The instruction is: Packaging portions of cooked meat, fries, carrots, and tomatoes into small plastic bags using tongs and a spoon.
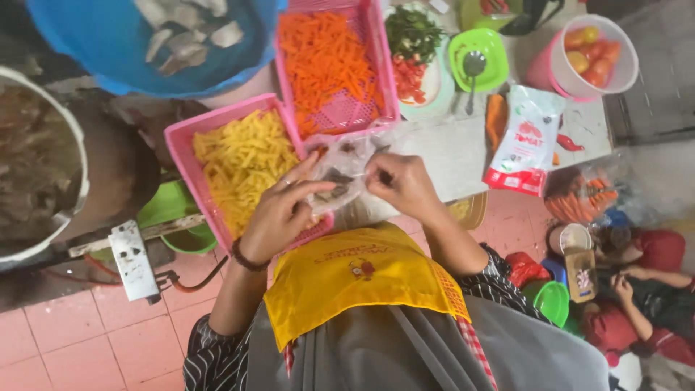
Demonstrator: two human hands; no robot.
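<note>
Both my hands hold a small clear plastic bag point(346, 168) with dark pieces inside, over the worktop. My left hand point(284, 213), with a ring and a dark bracelet, grips the bag's left side above the pink basket of yellow strips point(239, 163). My right hand point(403, 185) pinches the bag's top right edge. A yellow apron point(362, 279) covers my front below the hands.
A pink basket of orange carrot strips point(329, 61) stands behind, next to a plate of greens and red pieces point(414, 51), a green bowl with a spoon point(476, 59), a pink bucket of tomatoes point(588, 54), a white-and-red pouch point(525, 141). A blue tub point(156, 43) and big pot point(40, 156) are left. Another person's hands point(628, 279) are low right.
</note>
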